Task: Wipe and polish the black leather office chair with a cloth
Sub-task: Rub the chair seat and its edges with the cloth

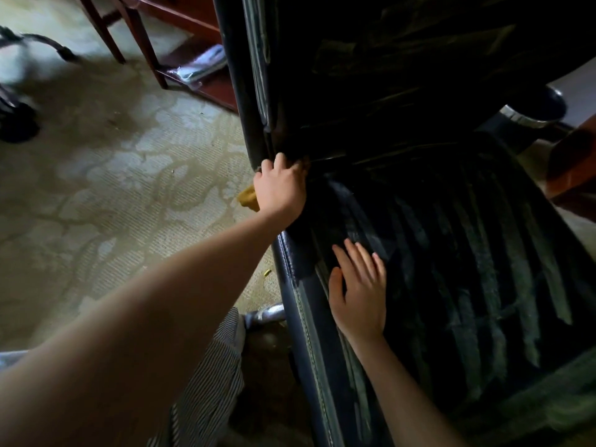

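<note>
The black leather office chair (451, 253) fills the right half of the head view, its ribbed seat dusty with pale streaks and its backrest (387, 75) rising dark above. My left hand (280, 187) is closed at the crease where seat meets backrest, on the chair's left edge. A corner of a yellow cloth (247, 197) sticks out under that hand. My right hand (359, 295) lies flat with fingers spread on the seat's left side, holding nothing.
A patterned beige carpet (113, 204) covers the floor to the left. Dark red wooden furniture legs (135, 37) and a low shelf with folded cloths (201, 67) stand at the top. A chrome chair base part (266, 314) shows below the seat edge. Brown wood (574, 162) sits at right.
</note>
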The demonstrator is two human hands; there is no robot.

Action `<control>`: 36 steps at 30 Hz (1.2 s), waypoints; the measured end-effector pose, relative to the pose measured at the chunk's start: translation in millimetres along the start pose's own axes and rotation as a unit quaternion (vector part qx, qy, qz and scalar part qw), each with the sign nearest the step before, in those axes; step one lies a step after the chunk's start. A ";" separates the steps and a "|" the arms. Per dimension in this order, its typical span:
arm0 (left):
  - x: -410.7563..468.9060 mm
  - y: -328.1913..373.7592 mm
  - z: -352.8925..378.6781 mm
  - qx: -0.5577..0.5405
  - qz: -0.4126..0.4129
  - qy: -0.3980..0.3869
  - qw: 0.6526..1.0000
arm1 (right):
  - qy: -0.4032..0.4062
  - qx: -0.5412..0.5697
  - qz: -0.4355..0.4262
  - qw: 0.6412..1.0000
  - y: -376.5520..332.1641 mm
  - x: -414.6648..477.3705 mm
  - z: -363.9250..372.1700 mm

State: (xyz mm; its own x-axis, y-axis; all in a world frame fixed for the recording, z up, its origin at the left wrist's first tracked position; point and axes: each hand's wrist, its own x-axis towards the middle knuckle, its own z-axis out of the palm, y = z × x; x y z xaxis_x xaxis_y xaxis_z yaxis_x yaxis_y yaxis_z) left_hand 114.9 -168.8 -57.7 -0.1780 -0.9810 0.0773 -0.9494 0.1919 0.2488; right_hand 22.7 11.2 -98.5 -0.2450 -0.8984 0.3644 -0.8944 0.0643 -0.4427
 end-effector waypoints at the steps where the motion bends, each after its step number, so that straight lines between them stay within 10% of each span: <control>1: 1.5 -0.8 1.0 0.008 0.014 -0.002 1.000 | 0.004 -0.003 0.002 1.000 -0.3 1.5 -0.1; 21: -135.4 -16.9 4.2 -0.154 0.221 -0.035 0.962 | -0.017 -0.110 0.049 0.993 -9.5 -0.5 -17.0; 36: -6.3 -19.0 -7.6 -0.154 -0.145 0.002 0.977 | -0.086 -0.150 0.033 0.984 21.9 -15.8 -38.1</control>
State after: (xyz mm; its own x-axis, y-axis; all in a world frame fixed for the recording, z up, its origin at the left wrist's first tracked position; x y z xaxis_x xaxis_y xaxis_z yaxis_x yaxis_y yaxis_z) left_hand 136.0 -166.0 -55.6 0.0891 -0.9953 -0.0367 -0.8368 -0.0948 0.5392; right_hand -7.2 43.3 -82.7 -0.2625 -0.9464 0.1881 -0.9552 0.2272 -0.1899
